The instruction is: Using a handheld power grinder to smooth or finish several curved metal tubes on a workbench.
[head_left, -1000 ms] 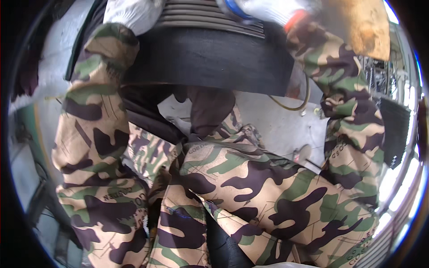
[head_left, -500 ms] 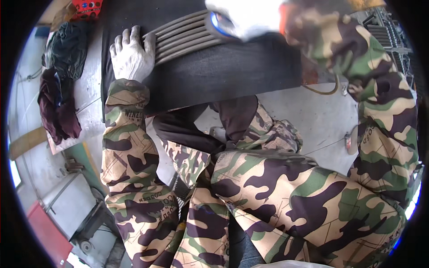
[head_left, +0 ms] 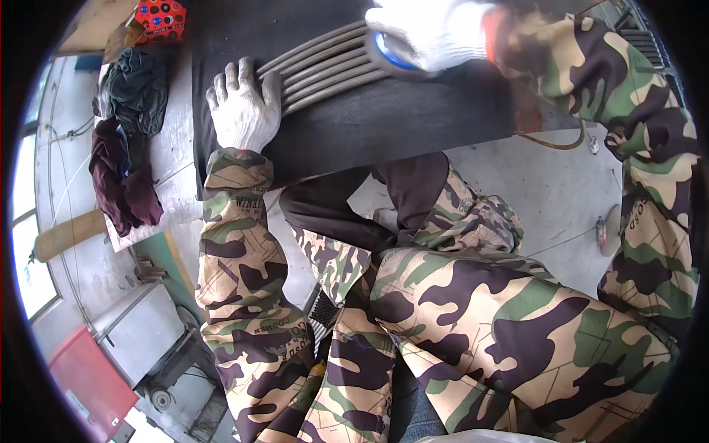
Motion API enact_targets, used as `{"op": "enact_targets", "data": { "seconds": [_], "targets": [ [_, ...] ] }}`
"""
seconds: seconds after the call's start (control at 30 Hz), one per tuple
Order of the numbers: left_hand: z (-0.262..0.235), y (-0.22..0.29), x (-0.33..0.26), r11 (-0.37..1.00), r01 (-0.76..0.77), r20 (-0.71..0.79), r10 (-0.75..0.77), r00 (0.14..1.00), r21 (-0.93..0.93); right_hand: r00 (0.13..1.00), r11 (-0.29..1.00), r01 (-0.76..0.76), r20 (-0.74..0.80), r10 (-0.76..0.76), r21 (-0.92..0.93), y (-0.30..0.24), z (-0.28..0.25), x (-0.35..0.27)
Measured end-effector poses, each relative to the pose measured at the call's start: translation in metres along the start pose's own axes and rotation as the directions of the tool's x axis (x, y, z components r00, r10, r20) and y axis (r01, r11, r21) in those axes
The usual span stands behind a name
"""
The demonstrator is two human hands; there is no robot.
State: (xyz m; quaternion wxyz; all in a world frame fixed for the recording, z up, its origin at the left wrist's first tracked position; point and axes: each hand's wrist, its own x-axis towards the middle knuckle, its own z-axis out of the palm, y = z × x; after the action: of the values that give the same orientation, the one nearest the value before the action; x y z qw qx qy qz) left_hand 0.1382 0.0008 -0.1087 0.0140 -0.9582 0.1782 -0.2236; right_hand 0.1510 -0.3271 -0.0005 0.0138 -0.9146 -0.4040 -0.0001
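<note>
Several grey metal rods (head_left: 329,70) lie side by side on a dark-topped table (head_left: 391,114). My left hand (head_left: 245,109), in a white knitted glove, lies flat at their left end, its fingers spread and the thumb against the rods. Farther right, my right hand (head_left: 436,37), also gloved in white, is closed over a rounded thing with a blue rim (head_left: 393,53) that rests on the rods. Most of that thing is hidden under the glove, so I cannot make out its kind. The rods' far right part is hidden behind the hand and sleeve.
Left of the table, a dark green cloth (head_left: 133,92) and a maroon cloth (head_left: 122,181) lie on a light surface beside a red patterned box (head_left: 161,21). A hose (head_left: 557,146) hangs at the table's right edge. A red and white cart (head_left: 88,380) stands at lower left.
The whole view has shifted, so everything sits lower and farther right. My right hand with the blue-rimmed thing has slid slightly along the rods; my left hand keeps its place.
</note>
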Motion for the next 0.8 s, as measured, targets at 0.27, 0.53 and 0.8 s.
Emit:
{"op": "enact_targets", "data": {
  "seconds": [0.27,0.53,0.8],
  "targets": [
    [-0.004,0.002,-0.004,1.000,-0.022,-0.029,0.022,0.999,-0.007,0.990,0.996,0.057,-0.126,-0.065,-0.068,0.011,0.008,-0.005],
    [-0.004,0.003,-0.007,1.000,-0.018,-0.050,0.018,0.999,0.009,0.999,0.999,-0.035,0.013,0.036,-0.036,-0.001,0.001,0.010],
    [-0.005,0.004,-0.005,1.000,-0.016,-0.057,0.015,0.998,-0.018,0.995,0.996,-0.002,-0.101,-0.007,-0.087,0.013,0.015,0.029]
  ]
}}
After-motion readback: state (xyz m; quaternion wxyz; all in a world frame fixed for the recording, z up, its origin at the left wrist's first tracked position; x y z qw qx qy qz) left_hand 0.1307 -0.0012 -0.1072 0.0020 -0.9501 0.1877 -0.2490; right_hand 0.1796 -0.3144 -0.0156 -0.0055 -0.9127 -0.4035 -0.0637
